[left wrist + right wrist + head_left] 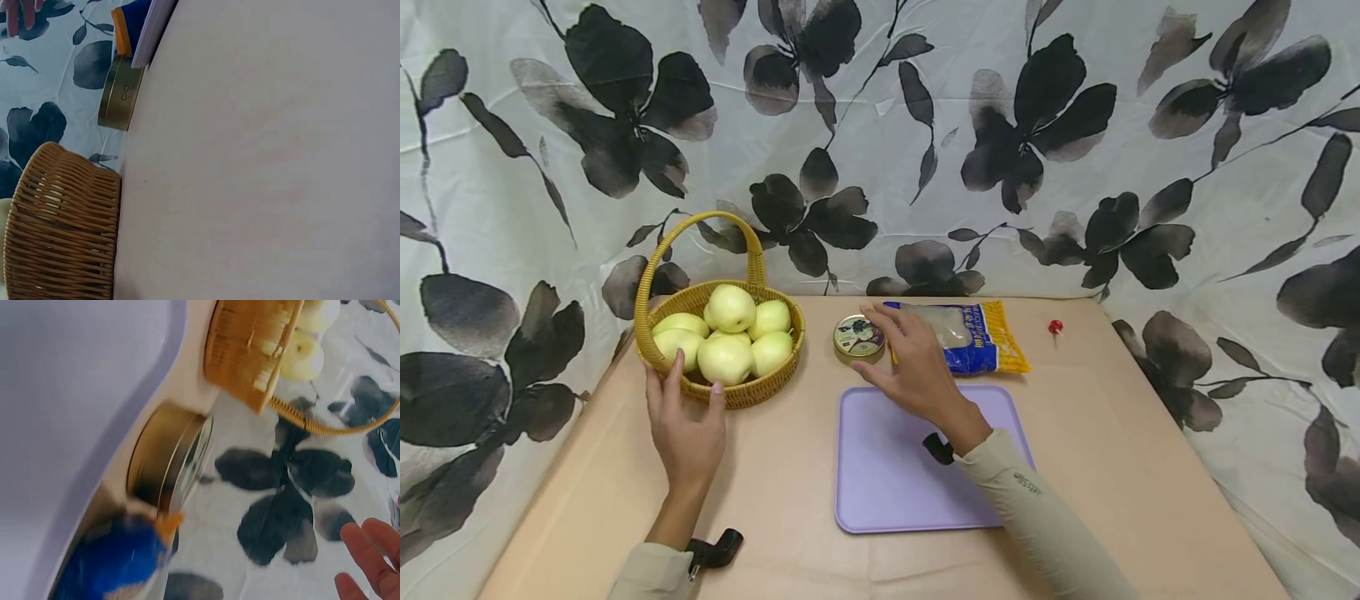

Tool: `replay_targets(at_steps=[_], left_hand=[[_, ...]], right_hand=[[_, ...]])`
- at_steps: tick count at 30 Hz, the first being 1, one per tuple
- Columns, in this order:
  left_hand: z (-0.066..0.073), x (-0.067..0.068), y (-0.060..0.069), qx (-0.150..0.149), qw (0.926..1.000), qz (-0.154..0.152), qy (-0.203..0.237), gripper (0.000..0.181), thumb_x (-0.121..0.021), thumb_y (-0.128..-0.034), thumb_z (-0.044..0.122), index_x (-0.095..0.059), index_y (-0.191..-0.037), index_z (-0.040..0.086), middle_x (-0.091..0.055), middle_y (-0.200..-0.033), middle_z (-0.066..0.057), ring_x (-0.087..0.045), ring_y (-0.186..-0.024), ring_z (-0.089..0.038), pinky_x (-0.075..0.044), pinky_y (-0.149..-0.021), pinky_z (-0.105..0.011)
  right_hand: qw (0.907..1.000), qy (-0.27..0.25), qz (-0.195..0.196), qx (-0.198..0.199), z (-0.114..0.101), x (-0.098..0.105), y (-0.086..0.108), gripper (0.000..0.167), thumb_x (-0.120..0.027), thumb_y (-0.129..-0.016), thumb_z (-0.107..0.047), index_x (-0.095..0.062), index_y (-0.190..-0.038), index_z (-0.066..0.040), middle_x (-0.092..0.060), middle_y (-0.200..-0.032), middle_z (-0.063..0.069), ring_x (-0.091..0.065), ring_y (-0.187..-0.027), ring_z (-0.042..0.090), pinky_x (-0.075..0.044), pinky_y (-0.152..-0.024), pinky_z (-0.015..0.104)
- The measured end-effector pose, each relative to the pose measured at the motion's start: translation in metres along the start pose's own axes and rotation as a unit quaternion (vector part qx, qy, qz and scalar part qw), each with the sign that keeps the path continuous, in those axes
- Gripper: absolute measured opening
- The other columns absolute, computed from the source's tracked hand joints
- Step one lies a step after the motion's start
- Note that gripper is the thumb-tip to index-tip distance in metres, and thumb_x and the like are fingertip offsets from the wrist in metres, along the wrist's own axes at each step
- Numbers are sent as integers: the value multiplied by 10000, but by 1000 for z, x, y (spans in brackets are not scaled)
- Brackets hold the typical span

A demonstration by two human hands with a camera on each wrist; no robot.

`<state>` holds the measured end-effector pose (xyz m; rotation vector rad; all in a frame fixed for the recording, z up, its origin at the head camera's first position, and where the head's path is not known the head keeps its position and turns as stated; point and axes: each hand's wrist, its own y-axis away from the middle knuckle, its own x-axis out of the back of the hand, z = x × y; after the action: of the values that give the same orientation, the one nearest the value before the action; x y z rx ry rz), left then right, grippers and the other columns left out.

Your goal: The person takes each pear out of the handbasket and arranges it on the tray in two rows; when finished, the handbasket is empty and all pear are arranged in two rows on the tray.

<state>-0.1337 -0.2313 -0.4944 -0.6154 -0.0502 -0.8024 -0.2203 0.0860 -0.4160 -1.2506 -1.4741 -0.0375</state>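
A yellow wicker basket [775, 383] with a tall handle holds several pale green apples [726, 358]. My left hand [687, 433] is at its front left side with fingers extended upward; whether they touch the rim I cannot tell. Right of the basket sits a round gold tin [859, 336] with a patterned lid. My right hand [917, 367], fingers spread and holding nothing, hovers between the tin and a blue and yellow plastic packet [981, 337], partly covering the packet. In the right wrist view, its fingers [375, 550] stay apart from the tin [165, 453].
A light purple tray [887, 492] lies on the table [775, 542] beneath my right forearm. Toward the back right is a small red wrapped lollipop [1056, 327]. A floral cloth [925, 167] hangs behind the table and along its sides.
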Motion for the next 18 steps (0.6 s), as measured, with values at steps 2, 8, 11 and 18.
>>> replay_targets(at_steps=[2,8,11,18], left_hand=[[-2,-1,0,-19,9998,-126,-142,743,-775,-960,130,-463,-1624,247,-107,-1792,-94,-135,-1657,-326,-218,-1275,-675],[-5,-3,0,38,9986,-312,-429,736,-773,-978,164,-440,-1632,215,-54,-1788,-158,-101,-1655,-414,-170,-1277,-703],[-6,-3,1,21,9982,-317,-512,718,-778,-979,177,-456,-1620,179,-58,-1783,-178,-105,-1655,-420,-172,-1285,-687],[-10,-3,2,78,9972,-377,-644,695,-769,-987,198,-463,-1608,139,-51,-1773,-214,-99,-1657,-413,-174,-1303,-644]], right_hand=[[9997,-238,-24,31,-4,-7,-5,756,-846,-902,-447,-547,-1550,-199,-582,-1551,70,-545,-1438,275,-420,-1201,545],[9961,-841,-259,89,-18,-31,-18,714,-824,-929,-428,-550,-1544,-189,-591,-1525,23,-551,-1428,218,-448,-1178,485],[9936,-1034,-462,50,-27,-43,-24,703,-827,-929,-423,-556,-1535,-193,-601,-1511,11,-557,-1418,204,-462,-1167,469],[9797,-1704,-1050,-117,-43,-77,-43,681,-821,-933,-446,-577,-1523,-210,-642,-1463,31,-594,-1365,193,-467,-1154,438]])
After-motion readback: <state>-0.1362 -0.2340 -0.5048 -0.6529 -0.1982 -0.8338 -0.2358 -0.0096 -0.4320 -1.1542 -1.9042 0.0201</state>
